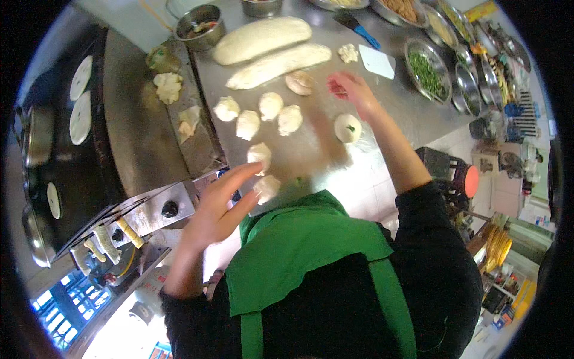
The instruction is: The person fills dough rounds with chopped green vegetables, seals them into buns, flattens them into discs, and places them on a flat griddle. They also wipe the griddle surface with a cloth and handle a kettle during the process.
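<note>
My left hand (219, 208) reaches over the near left corner of the steel worktop, thumb and fingers spread. Its fingertips overlap the edges of two pale dough pieces, an upper one (258, 156) and a lower one (267, 188); whether they touch is unclear. My right hand (352, 89) is blurred above the worktop, fingers curled, and what they may hold is hidden. Below it lies a round dough piece (346, 129) with a green fleck on top. To its left is a browner dough lump (299, 83). Several gathered dough pieces (271, 106) sit between the hands.
Two long dough rolls (264, 40) lie at the back. A white scraper (377, 61) and a blue-handled brush (367, 37) are near a bowl of chopped greens (426, 72). Left stands a dark griddle (58, 157) with flat dough rounds (80, 117). A steel pot (199, 28) stands behind.
</note>
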